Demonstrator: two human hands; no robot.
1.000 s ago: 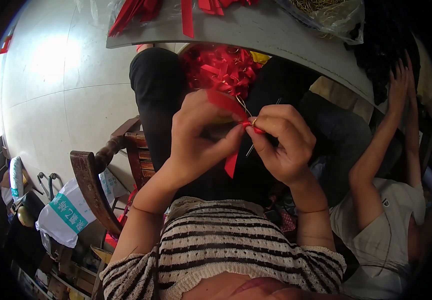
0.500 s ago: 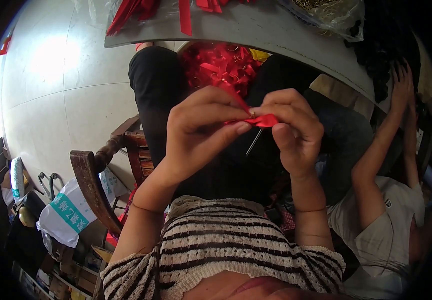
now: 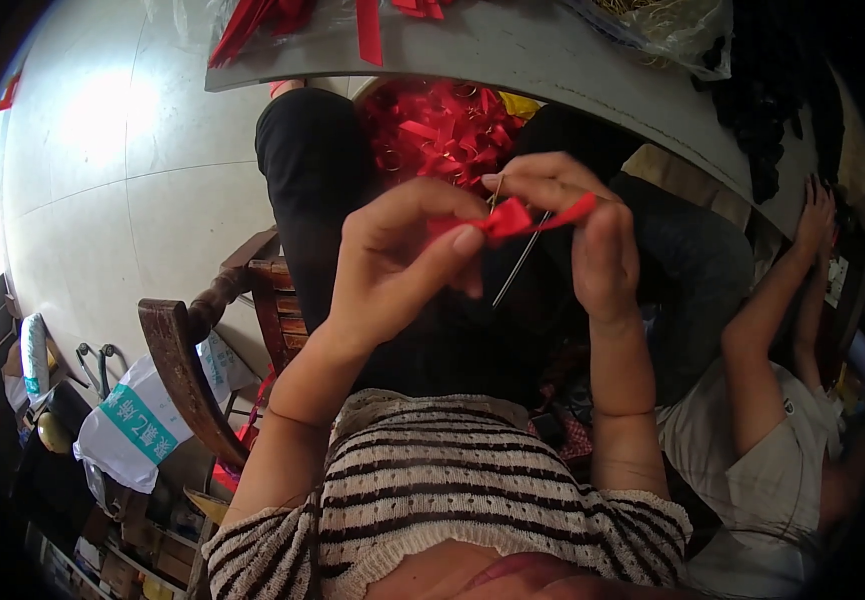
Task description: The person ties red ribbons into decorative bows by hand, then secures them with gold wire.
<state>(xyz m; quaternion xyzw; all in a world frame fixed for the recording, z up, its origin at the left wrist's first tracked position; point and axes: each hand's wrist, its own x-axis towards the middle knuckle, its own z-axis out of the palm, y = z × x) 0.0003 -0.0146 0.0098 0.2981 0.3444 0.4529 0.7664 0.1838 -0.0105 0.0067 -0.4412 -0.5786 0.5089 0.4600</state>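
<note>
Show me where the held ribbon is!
In the head view, the held red ribbon is above and right of centre, between left hand and right hand, below the ribbon heap.

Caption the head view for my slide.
Left hand pinches a red ribbon, right hand close by, ribbon heap beyond.

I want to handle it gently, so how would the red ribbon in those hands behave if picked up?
The red ribbon is probably floppy, as it bunches into folds by the left hand. It seems light, being a thin, narrow strip. Rolling looks unlikely, since a loose end juts toward the right hand.
</note>
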